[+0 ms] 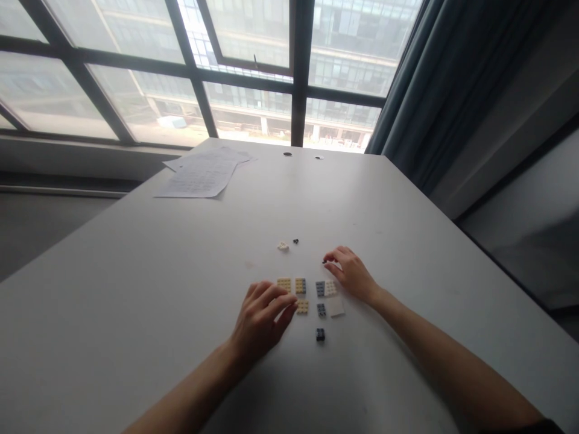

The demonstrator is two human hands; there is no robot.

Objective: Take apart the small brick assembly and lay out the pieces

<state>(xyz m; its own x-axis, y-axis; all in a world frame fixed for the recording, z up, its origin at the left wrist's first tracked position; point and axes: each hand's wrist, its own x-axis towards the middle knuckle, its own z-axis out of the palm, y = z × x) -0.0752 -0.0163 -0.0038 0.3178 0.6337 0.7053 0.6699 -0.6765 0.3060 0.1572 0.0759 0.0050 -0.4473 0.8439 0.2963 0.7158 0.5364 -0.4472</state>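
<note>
My right hand is above the table, thumb and forefinger pinched on a small black toy brick piece. My left hand hovers by the tan bricks, its thumb and forefinger tips close together. Whatever may be between them is hidden. Beside it lie a tan studded brick, a tan and grey one and a smaller tan one, partly covered. To the right are a dark grey brick, a white studded brick, a dark brick, a smooth white plate and a black block.
Small white pieces and a tiny black piece lie farther forward on the white table. Sheets of paper rest at the far left. Two round fittings, one dark, sit near the far edge before the window.
</note>
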